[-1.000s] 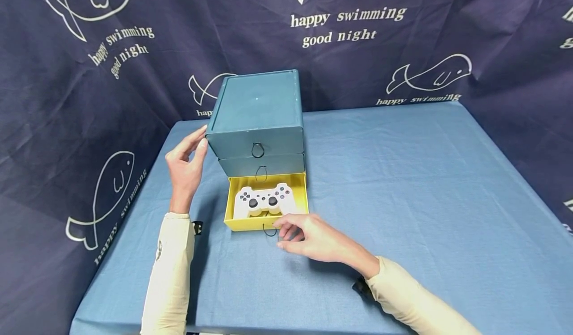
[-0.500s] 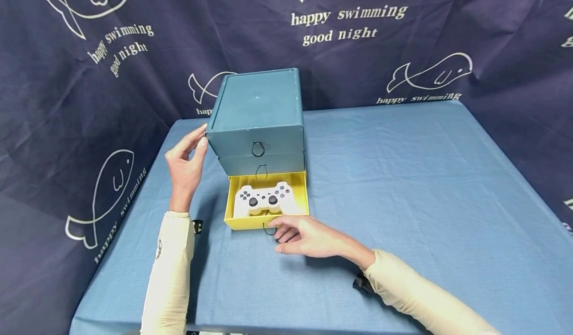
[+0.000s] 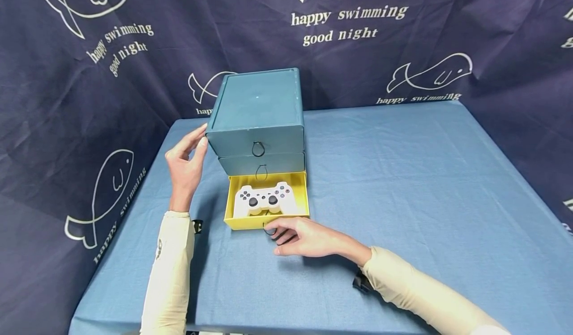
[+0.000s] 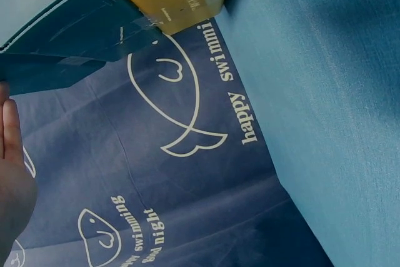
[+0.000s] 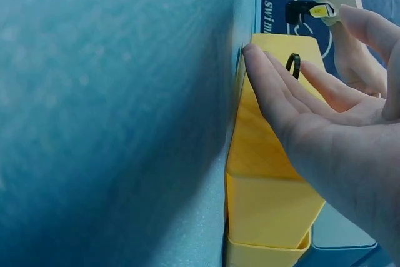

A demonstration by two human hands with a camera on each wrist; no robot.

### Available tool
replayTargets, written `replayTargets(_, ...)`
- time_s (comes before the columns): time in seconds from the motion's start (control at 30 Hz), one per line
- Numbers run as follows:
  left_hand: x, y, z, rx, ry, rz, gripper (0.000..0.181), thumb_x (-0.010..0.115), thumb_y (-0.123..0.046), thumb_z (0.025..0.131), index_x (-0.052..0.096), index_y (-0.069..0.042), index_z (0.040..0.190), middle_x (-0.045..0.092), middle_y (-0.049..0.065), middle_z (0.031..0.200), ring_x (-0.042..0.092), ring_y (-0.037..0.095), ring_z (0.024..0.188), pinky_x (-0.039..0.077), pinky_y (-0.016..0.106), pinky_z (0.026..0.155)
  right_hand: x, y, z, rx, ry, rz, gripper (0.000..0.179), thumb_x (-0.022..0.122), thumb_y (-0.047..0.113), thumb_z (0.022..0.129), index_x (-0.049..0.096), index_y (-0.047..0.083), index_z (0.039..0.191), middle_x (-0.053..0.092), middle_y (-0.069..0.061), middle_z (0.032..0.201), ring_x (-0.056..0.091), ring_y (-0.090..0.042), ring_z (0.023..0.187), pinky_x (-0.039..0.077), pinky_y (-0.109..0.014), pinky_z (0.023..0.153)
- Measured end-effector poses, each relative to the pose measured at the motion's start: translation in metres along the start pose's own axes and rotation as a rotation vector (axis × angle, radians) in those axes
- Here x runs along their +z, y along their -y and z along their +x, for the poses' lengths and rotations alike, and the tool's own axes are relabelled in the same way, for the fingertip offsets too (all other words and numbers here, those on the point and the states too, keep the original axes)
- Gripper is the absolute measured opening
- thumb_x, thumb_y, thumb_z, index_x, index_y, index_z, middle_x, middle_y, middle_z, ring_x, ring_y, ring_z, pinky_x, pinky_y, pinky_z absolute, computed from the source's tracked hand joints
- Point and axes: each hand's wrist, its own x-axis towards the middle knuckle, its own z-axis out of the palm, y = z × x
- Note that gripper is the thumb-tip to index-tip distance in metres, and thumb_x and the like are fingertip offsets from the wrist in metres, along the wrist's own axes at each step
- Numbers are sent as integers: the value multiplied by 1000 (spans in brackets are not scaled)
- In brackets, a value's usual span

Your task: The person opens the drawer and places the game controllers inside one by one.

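Observation:
A teal drawer cabinet (image 3: 257,101) stands at the back left of the table. Its yellow bottom drawer (image 3: 246,224) is pulled out, and a white game controller (image 3: 263,195) lies inside. The fingertips of my left hand (image 3: 184,168) touch the cabinet's left side near the front corner, thumb apart from the fingers. Low at the drawer's front is my right hand (image 3: 309,238), fingers extended and a fingertip right at the black loop pull (image 5: 294,64). The thumb stays spread away from the loop in the right wrist view.
Two teal drawers above are pushed in, each with a black loop, such as the upper loop (image 3: 258,149). Blue cloth covers the table (image 3: 403,185). A dark blue curtain (image 3: 340,76) printed with white fish hangs behind and at the sides.
My right hand has shifted slightly left along the drawer front, its fingertips now overlapping the loop. The left hand, drawer and controller look the same.

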Motion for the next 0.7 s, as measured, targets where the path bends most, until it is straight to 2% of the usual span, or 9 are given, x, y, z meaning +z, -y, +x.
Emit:
replayTargets(0.33, 0, -3, 0, 2, 6, -3, 30, 66, 5, 95, 72, 5, 124, 74, 12, 120, 72, 12, 104, 51, 27, 92, 1, -1, 2, -7, -8, 1, 52, 71, 6, 96, 54, -10, 142, 62, -25, 129, 65, -38, 116, 52, -30, 97)
replayTargets(0.7, 1, -5, 0, 1, 7, -1, 29, 67, 2, 96, 73, 4, 125, 74, 12, 120, 72, 12, 104, 51, 26, 91, 2, 0, 3, 12, -28, -28, 53, 73, 7, 95, 55, -8, 143, 61, -22, 138, 64, -37, 118, 53, -30, 95)
